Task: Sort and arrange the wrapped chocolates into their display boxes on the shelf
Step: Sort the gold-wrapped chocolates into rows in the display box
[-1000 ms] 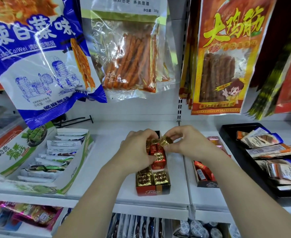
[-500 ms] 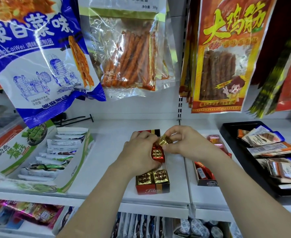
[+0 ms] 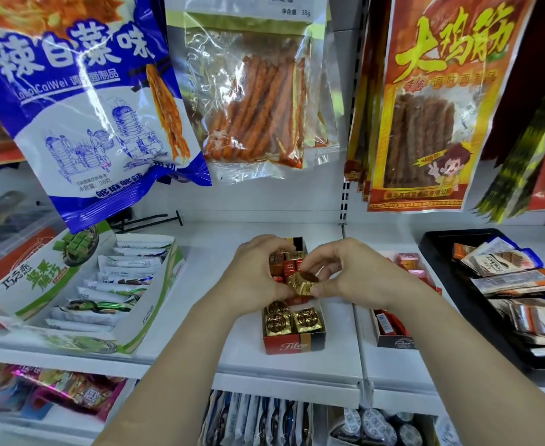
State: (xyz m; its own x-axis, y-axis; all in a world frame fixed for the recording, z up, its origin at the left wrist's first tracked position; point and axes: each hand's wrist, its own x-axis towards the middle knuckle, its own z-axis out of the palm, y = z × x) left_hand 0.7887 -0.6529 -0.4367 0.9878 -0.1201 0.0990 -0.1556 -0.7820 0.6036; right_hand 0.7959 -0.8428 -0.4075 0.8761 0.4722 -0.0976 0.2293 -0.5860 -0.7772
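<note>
- While it hangs just above the middle of a small red-and-black cardboard display box (image 3: 293, 343), a round gold foil-wrapped chocolate (image 3: 300, 282) is pinched from both sides.
- The right hand (image 3: 354, 275) has its fingers curled, with the forefinger over the chocolate's top and the thumb at its lower right edge.
- The left hand (image 3: 255, 278) is curled too, its thumb against the chocolate's left side and its fingers bent over the rear of the display box.
- At the box's front end, gold embossed chocolates (image 3: 306, 320) sit two abreast, with a third just behind the left one.
- Toward the back lie red-wrapped chocolates (image 3: 289, 268), partly hidden by the hands.
- The box stands on a white metal shelf (image 3: 200, 252).
- Well apart to its left is an open green-and-white carton (image 3: 150, 312) of white sachets.
- Near its right side is a second small dark box (image 3: 393, 342) holding red-wrapped bars, and further right a black plastic tray (image 3: 438, 249) of brown-and-white packets.
- Above hang a blue-and-white snack bag (image 3: 87, 123), a clear bag of orange sticks (image 3: 255, 101) and a red-and-yellow bag (image 3: 432, 107).
</note>
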